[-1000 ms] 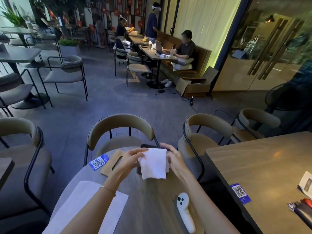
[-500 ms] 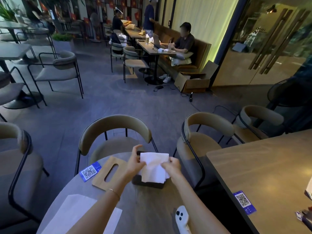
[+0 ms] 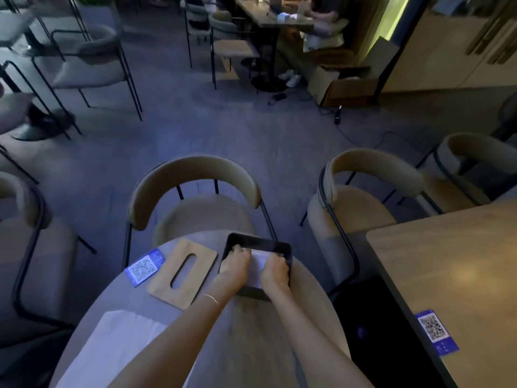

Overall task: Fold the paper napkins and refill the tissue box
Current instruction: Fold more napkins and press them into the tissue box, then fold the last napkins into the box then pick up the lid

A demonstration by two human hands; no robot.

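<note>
A black open-topped tissue box (image 3: 258,243) stands at the far edge of the round grey table (image 3: 251,326). Both my hands reach down into it. My left hand (image 3: 233,266) and my right hand (image 3: 275,271) press on the two sides of a folded white napkin (image 3: 258,266) that lies inside the box. The box's wooden lid (image 3: 183,273), with its long slot, lies flat on the table just left of the box. Unfolded white napkin paper (image 3: 117,345) is spread near the table's front left, partly under my left forearm.
A blue QR-code sticker (image 3: 144,267) is on the table left of the lid. A beige chair (image 3: 195,191) stands right behind the table, another chair (image 3: 361,197) to its right. A wooden table (image 3: 461,261) with its own QR sticker (image 3: 436,331) fills the right.
The folded napkin, held above the box before, has gone down into it with both hands. The camera has tilted down and the picture has grown darker.
</note>
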